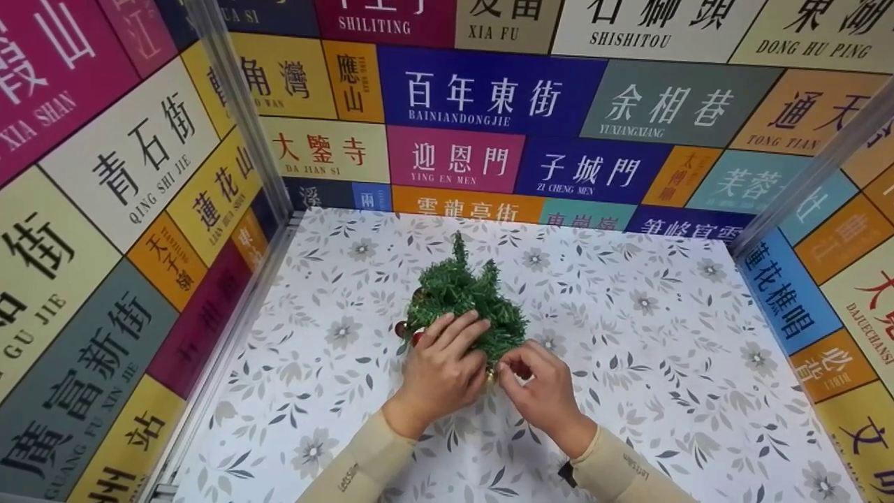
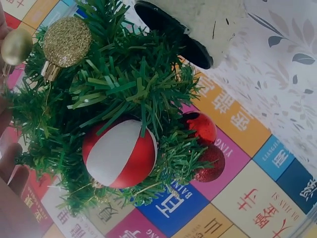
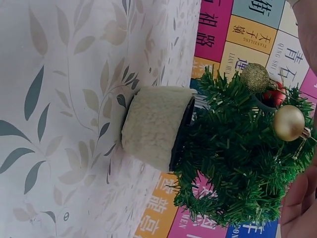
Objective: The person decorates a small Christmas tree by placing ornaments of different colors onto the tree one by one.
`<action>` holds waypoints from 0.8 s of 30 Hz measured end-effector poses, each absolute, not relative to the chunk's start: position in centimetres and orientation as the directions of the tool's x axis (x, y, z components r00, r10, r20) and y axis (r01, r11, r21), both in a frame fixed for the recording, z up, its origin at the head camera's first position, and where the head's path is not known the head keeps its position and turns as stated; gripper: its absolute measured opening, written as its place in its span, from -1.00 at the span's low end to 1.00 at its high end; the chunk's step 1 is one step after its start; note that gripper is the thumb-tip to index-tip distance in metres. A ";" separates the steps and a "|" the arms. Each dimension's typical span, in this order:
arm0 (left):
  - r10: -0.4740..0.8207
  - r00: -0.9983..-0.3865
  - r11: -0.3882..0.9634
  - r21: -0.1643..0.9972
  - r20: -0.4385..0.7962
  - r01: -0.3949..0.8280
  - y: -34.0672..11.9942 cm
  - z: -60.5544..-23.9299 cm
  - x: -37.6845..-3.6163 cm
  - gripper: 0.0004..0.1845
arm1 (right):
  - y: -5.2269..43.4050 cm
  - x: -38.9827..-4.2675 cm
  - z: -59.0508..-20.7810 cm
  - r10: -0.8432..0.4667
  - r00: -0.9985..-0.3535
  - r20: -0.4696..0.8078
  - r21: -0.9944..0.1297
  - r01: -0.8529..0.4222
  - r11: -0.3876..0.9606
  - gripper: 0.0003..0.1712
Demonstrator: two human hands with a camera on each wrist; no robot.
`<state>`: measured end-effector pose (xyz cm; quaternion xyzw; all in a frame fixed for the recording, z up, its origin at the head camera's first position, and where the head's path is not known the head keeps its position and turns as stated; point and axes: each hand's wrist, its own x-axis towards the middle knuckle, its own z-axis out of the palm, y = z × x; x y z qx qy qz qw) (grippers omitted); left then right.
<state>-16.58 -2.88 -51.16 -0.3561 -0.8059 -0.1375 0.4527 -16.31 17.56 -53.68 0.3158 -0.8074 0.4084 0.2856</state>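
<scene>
A small green artificial Christmas tree (image 1: 454,283) stands on the table in front of me. Its off-white, rough-textured pot (image 3: 153,126) shows in the right wrist view. My left hand (image 1: 447,367) rests across the near branches with fingers extended. Beside it, my right hand (image 1: 541,384) has thumb and index finger drawn together at a smooth gold ball ornament (image 3: 289,123), pinching at its hanging end; the fingers partly hide the contact. A glittery gold ball (image 2: 67,42), a red-and-white striped ball (image 2: 119,153), a shiny red ball (image 2: 200,127) and a glittery red ball (image 2: 210,163) hang among the branches.
The table (image 1: 628,391) wears a white cloth printed with leaves and flowers. Panels of colourful place-name signs (image 1: 489,94) enclose it at the back and both sides. Metal posts (image 1: 241,105) stand at the back corners.
</scene>
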 end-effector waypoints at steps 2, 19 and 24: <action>0.440 -0.328 0.705 -0.096 0.836 0.702 -2.8 -51.1 -16.6 -0.80 | 17.6 -16.4 -53.7 -0.269 -0.646 0.714 -0.488 -0.735 0.470 -0.79; 0.386 -0.309 0.701 -0.059 0.869 0.710 -2.2 -50.9 -17.1 -0.84 | 17.2 -17.2 -54.0 -0.194 -0.687 0.700 -0.567 -0.700 0.434 -0.74; 0.393 -0.329 0.706 -0.052 0.859 0.707 -2.2 -50.8 -17.1 -0.84 | 16.9 -17.4 -54.2 -0.178 -0.691 0.701 -0.585 -0.699 0.411 -0.70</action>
